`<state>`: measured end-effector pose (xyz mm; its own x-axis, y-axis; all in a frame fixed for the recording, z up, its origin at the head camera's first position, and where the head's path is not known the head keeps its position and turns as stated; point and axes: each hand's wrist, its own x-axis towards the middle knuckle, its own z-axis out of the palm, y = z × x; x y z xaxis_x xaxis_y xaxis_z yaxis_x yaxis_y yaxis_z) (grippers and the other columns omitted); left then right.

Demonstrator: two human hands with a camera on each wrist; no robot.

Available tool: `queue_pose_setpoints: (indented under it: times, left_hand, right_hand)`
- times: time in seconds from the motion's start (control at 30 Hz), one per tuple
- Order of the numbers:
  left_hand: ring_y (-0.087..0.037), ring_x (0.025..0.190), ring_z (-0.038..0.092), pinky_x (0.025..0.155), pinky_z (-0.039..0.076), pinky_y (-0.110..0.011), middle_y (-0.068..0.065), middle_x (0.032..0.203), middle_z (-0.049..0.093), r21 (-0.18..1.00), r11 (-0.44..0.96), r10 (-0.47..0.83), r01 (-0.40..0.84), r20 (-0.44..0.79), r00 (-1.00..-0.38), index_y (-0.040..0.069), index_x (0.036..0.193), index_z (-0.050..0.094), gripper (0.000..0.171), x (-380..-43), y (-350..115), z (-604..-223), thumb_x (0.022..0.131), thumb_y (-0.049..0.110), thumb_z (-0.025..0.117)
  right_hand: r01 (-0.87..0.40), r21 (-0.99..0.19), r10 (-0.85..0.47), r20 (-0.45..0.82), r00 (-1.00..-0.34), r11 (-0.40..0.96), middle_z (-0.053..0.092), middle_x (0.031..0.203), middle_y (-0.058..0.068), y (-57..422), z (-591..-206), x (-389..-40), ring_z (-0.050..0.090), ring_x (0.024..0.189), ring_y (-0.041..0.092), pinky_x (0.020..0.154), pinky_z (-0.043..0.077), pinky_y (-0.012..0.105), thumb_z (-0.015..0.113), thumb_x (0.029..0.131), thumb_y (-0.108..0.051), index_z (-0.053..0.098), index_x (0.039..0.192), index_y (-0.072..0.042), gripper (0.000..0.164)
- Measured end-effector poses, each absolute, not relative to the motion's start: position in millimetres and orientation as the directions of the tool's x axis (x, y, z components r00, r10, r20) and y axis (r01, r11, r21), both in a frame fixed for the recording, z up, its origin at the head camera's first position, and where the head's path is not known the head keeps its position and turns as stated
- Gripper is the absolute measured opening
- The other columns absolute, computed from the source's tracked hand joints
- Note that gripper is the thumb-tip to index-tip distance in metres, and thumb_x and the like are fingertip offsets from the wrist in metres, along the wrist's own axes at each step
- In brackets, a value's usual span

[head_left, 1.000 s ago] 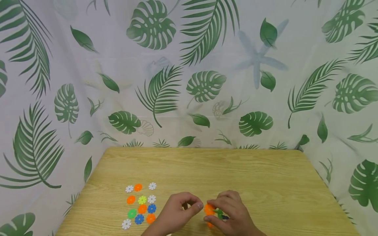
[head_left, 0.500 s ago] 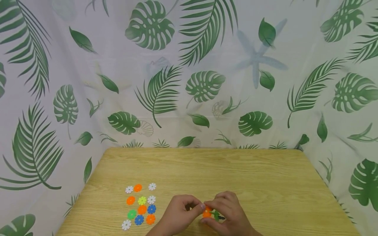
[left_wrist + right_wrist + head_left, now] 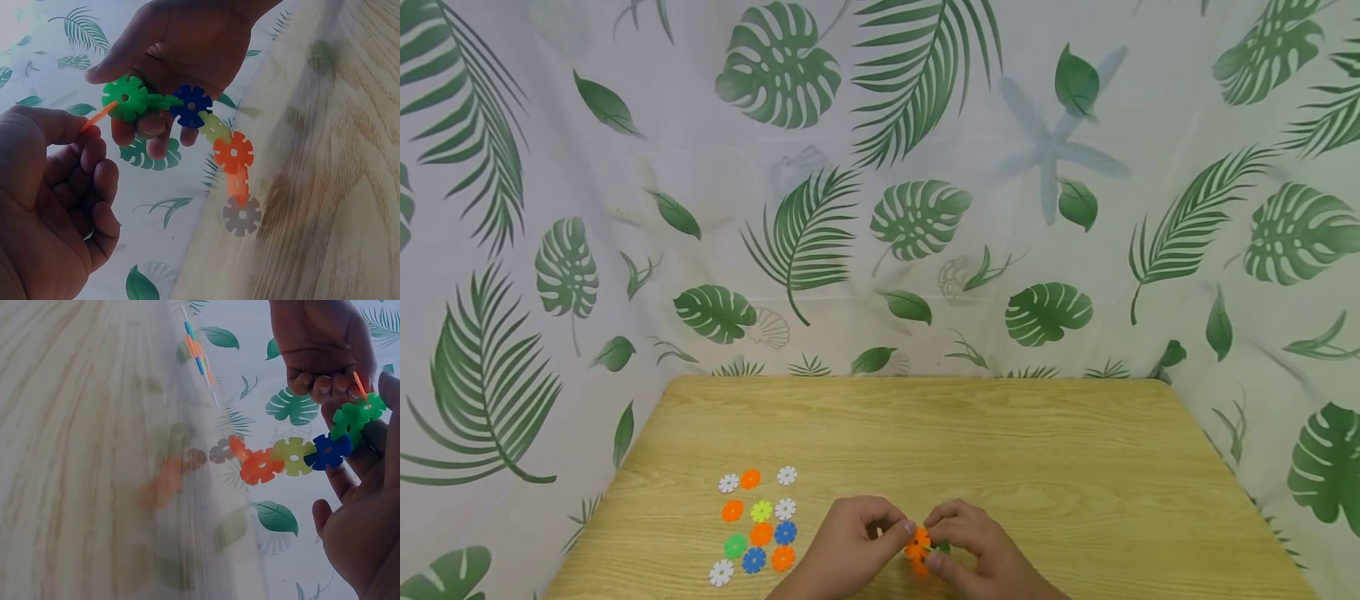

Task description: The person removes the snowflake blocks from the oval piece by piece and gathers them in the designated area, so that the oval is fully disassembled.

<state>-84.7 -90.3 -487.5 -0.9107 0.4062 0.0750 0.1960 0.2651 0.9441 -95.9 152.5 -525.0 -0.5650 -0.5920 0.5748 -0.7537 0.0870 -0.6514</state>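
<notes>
Between my hands is a chain of notched plastic snowflake discs, slotted into one another. My left hand pinches an orange disc, seen edge-on, its rim meeting a green disc. With thumb and fingers, my right hand holds the chain at its green end. From there hang a blue disc, a yellow disc, an orange disc and a greyish-white disc. In the head view, the fingers hide much of the chain, while orange discs show between the fingertips.
Loose discs lie spread on the left of the wooden table, among them a white disc, a blue disc, a green disc and a yellow disc. A leaf-patterned cloth hangs behind and at both sides.
My right hand has moved a little left with the chain, bringing it to my left fingertips. My left hand, apart from the orange disc a second ago, now pinches it.
</notes>
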Motion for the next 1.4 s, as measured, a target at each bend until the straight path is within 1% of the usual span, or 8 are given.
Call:
queue_pose_setpoints:
  times: [0.17, 0.3, 0.4, 0.77, 0.87, 1.07, 1.23, 1.4]
  left_hand:
    - [-0.006, 0.078, 0.063, 0.067, 0.054, -0.027, 0.011, 0.094, 0.074, 0.933, 0.283, 0.414, 0.223, 0.091, -0.906, 0.021, 0.095, 0.08, 0.02, -83, -92, -486, 0.102, 0.034, 0.068]
    - [-0.005, 0.081, 0.063, 0.071, 0.052, -0.026, 0.012, 0.095, 0.073, 0.914, 0.311, 0.418, 0.26, 0.114, -0.901, 0.022, 0.095, 0.079, 0.021, -82, -92, -486, 0.103, 0.037, 0.066]
    - [-0.004, 0.082, 0.062, 0.073, 0.051, -0.026, 0.014, 0.095, 0.072, 0.893, 0.337, 0.428, 0.299, 0.137, -0.893, 0.023, 0.095, 0.077, 0.023, -82, -93, -486, 0.105, 0.038, 0.063]
    - [-0.002, 0.082, 0.061, 0.074, 0.051, -0.025, 0.015, 0.093, 0.069, 0.849, 0.385, 0.441, 0.361, 0.174, -0.881, 0.022, 0.095, 0.075, 0.023, -80, -96, -485, 0.106, 0.036, 0.061]
    - [-0.003, 0.08, 0.061, 0.073, 0.052, -0.026, 0.014, 0.092, 0.069, 0.858, 0.392, 0.376, 0.331, 0.179, -0.909, 0.022, 0.096, 0.075, 0.022, -81, -102, -483, 0.107, 0.035, 0.06]
    - [-0.012, 0.075, 0.061, 0.068, 0.052, -0.029, 0.008, 0.088, 0.071, 0.894, 0.396, 0.086, 0.208, 0.19, -0.978, 0.021, 0.092, 0.074, 0.017, -88, -135, -469, 0.103, 0.031, 0.067]
    - [-0.013, 0.075, 0.06, 0.069, 0.052, -0.028, 0.012, 0.09, 0.072, 0.878, 0.456, 0.075, 0.147, 0.127, -0.989, 0.025, 0.093, 0.076, 0.02, -88, -148, -472, 0.101, 0.04, 0.068]
    - [-0.012, 0.076, 0.06, 0.067, 0.052, -0.027, 0.011, 0.088, 0.071, 0.867, 0.484, 0.07, 0.119, 0.098, -0.993, 0.024, 0.093, 0.076, 0.017, -83, -155, -483, 0.1, 0.038, 0.07]
  right_hand:
    - [-0.652, -0.757, -0.623, 0.528, -0.577, -0.037, 0.067, 0.114, 0.007, 154, -522, -98, 0.06, 0.106, 0.02, 0.089, 0.054, 0.035, 0.062, 0.096, 0.013, 0.071, 0.12, -0.014, 0.037]
    - [-0.61, -0.792, -0.615, 0.491, -0.617, -0.021, 0.068, 0.112, 0.003, 155, -521, -97, 0.059, 0.105, 0.018, 0.089, 0.053, 0.034, 0.063, 0.097, 0.01, 0.072, 0.117, -0.017, 0.035]
    - [-0.604, -0.797, -0.606, 0.488, -0.629, -0.015, 0.068, 0.111, 0.003, 155, -521, -97, 0.057, 0.105, 0.018, 0.089, 0.052, 0.033, 0.063, 0.097, 0.01, 0.073, 0.118, -0.017, 0.035]
    - [-0.652, -0.758, -0.603, 0.526, -0.601, -0.012, 0.068, 0.111, 0.002, 152, -521, -96, 0.055, 0.106, 0.019, 0.087, 0.052, 0.032, 0.067, 0.095, 0.008, 0.073, 0.119, -0.015, 0.034]
    - [-0.666, -0.746, -0.596, 0.529, -0.604, 0.013, 0.068, 0.111, 0.002, 156, -522, -96, 0.055, 0.107, 0.019, 0.088, 0.052, 0.031, 0.068, 0.095, 0.007, 0.073, 0.119, -0.016, 0.034]
    - [-0.67, -0.741, -0.54, 0.546, -0.641, 0.047, 0.069, 0.106, 0.003, 172, -522, -94, 0.057, 0.106, 0.018, 0.09, 0.051, 0.03, 0.068, 0.092, 0.012, 0.074, 0.118, -0.018, 0.04]
    - [-0.63, -0.774, -0.531, 0.51, -0.676, 0.059, 0.067, 0.109, 0.001, 177, -520, -93, 0.057, 0.11, 0.016, 0.092, 0.051, 0.03, 0.064, 0.096, 0.011, 0.073, 0.12, -0.018, 0.039]
    - [-0.623, -0.781, -0.538, 0.508, -0.673, 0.042, 0.066, 0.11, 0.001, 176, -520, -93, 0.057, 0.109, 0.017, 0.093, 0.051, 0.03, 0.064, 0.096, 0.011, 0.073, 0.12, -0.017, 0.038]
